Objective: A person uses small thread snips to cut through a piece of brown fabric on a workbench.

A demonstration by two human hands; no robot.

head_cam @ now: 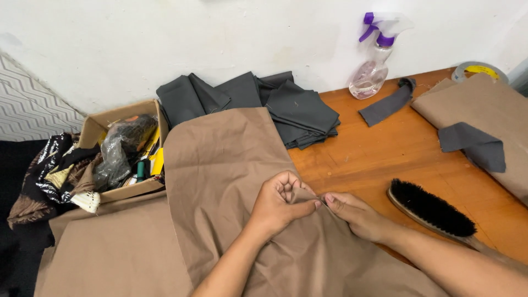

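Both grips pinched shut on the brown cloth [231, 165], left hand [278, 204] and right hand [355, 214] meeting at its edge, brush [432, 209] at three o'clock, the fold only begun.

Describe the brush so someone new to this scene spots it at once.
Start at the orange wooden table. Just right of the right hand, near the table's front edge, lies the brush. It is the only hard tool among cloth pieces: a long wooden back with dense black bristles.
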